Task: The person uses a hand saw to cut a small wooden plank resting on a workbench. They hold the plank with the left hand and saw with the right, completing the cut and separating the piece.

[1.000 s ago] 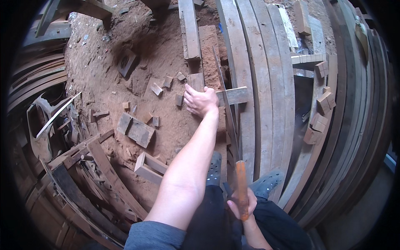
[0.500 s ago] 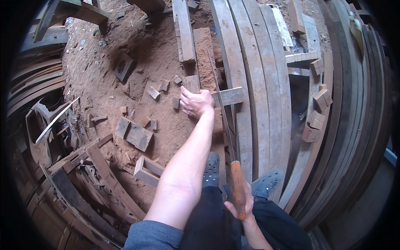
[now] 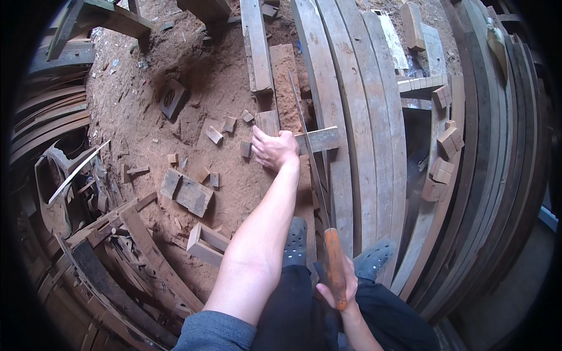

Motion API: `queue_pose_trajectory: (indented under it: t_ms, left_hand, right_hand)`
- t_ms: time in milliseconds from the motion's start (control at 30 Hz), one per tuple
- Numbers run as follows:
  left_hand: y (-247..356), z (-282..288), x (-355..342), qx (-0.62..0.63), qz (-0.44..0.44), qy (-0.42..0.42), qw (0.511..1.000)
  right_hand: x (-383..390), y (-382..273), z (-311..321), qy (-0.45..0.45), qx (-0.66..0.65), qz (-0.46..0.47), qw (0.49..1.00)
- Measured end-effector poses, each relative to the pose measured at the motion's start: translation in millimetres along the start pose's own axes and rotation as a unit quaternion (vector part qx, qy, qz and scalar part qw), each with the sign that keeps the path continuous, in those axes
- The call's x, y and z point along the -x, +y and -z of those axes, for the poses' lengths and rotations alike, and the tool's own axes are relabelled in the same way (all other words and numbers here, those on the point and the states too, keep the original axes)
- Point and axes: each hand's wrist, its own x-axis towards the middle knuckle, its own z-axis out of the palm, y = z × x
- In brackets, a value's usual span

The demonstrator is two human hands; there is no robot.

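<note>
My left hand (image 3: pixel 275 150) is closed over the near end of a short wooden board (image 3: pixel 324 139), with the fingers curled down its left side. The board's other end rests on a long grey beam to the right. A wooden block (image 3: pixel 267 121) shows just beyond my knuckles, touching or very near them. My right hand (image 3: pixel 346 283) grips the orange handle of a handsaw (image 3: pixel 333 257), low in front of my legs. The thin saw blade (image 3: pixel 316 172) points away from me and crosses the board just right of my left hand. Whether its teeth have cut in, I cannot tell.
Long planks (image 3: pixel 374 117) lie side by side to the right of the board. Small cut blocks (image 3: pixel 449 142) line a rail further right. Offcuts (image 3: pixel 188 192) are scattered over the sawdust-covered ground (image 3: pixel 134 105) at left. An upright beam end (image 3: pixel 260 88) stands ahead.
The view has shifted slightly, so the surroundings sit a little lower. Both hands keep their grips, and the saw stays across the board with hardly any visible movement.
</note>
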Motion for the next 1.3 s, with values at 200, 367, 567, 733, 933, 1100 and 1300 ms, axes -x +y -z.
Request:
queue_pose_trajectory:
  t_ms: [200, 367, 567, 733, 933, 1100, 1300]
  left_hand:
    - [-6, -11, -1, 0.02, -0.004, 0.019, 1.0]
    - [-10, -9, 0, 0.04, -0.049, 0.042, 0.997]
    - [-9, -9, 1, 0.036, -0.022, 0.055, 0.998]
    - [-4, 27, 6, 0.067, 0.001, 0.034, 0.997]
    - [63, 220, 9, 0.58, -0.268, -0.167, 0.751]
    - [83, 377, 53, 0.644, -0.573, 0.022, 0.507]
    - [76, 462, 56, 0.507, -0.755, -0.206, 0.362]
  right_hand:
    - [-1, -1, 2, 0.002, 0.01, 0.017, 1.0]
    - [-1, -10, 1, 0.047, 0.003, -0.016, 0.999]
    - [-7, -21, 3, 0.057, -0.029, 0.124, 0.99]
    - [-16, -8, 6, 0.043, -0.027, 0.113, 0.992]
    - [-16, 3, 5, 0.038, -0.022, 0.104, 0.994]
    - [-14, 0, 5, 0.037, -0.02, 0.099, 0.994]
    - [-11, 2, 2, 0.036, -0.016, 0.096, 0.995]
